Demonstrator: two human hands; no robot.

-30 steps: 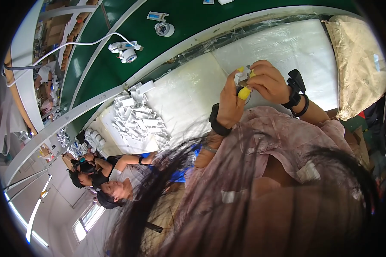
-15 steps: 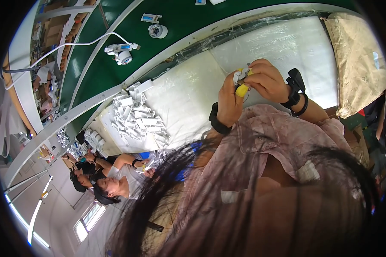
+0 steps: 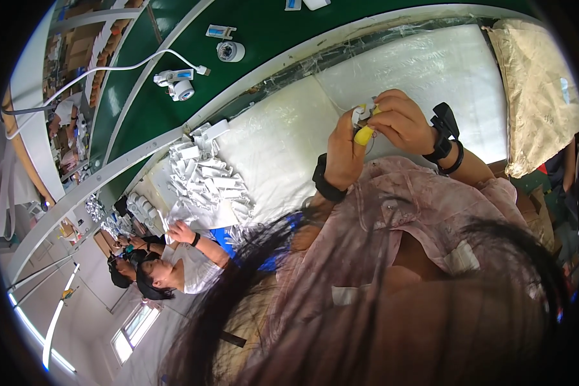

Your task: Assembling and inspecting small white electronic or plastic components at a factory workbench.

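The white-covered worktop [image 3: 276, 135] carries a pile of white plastic parts [image 3: 206, 179] at left. Above it, left grip [image 3: 344, 154] and right grip [image 3: 402, 125] pinch one small white component [image 3: 359, 116] between fingertips, right of the pile.

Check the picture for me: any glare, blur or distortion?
Head view: soft glare on the white table covering; window and light tubes very bright at lower left; hair strands blurred up close; straight edges bend toward the rim; hands reasonably clear.

The person wears a mottled pink cloth garment [image 3: 389, 209] and black wristbands [image 3: 329, 181], one left, two right.
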